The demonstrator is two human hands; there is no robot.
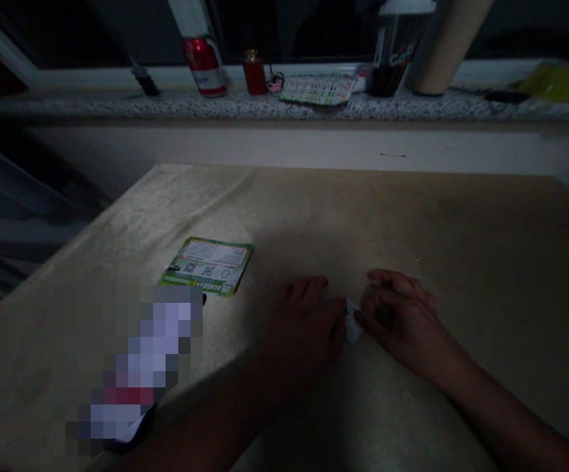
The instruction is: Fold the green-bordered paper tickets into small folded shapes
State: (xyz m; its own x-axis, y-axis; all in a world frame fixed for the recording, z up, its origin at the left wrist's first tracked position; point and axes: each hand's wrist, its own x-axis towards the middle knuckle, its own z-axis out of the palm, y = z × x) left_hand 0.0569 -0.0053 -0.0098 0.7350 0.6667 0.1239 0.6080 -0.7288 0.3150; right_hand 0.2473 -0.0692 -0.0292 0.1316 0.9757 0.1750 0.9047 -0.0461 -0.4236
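Between my hands, low over the table, is a small pale piece of paper [353, 321] with a faint bluish pattern, its shape narrow and pointed as if folded. My left hand [304, 318] rests on the tabletop, its outer fingers bent and its thumb side gripping the paper's left edge. From the other side, my right hand [402, 314] pinches the right edge between thumb and forefinger, the remaining fingers curled above. Dim light hides the exact finger contact. A green and white printed card [210, 263] lies left of my hands.
A pixelated, phone-like object [151, 360] lies by my left forearm. On the granite sill [245, 108] stand a red and white can [206, 69], a small red bottle [254, 73], a crinkled packet [318, 89], a lidded dark cup [393, 56] and a tan cylinder [449, 49].
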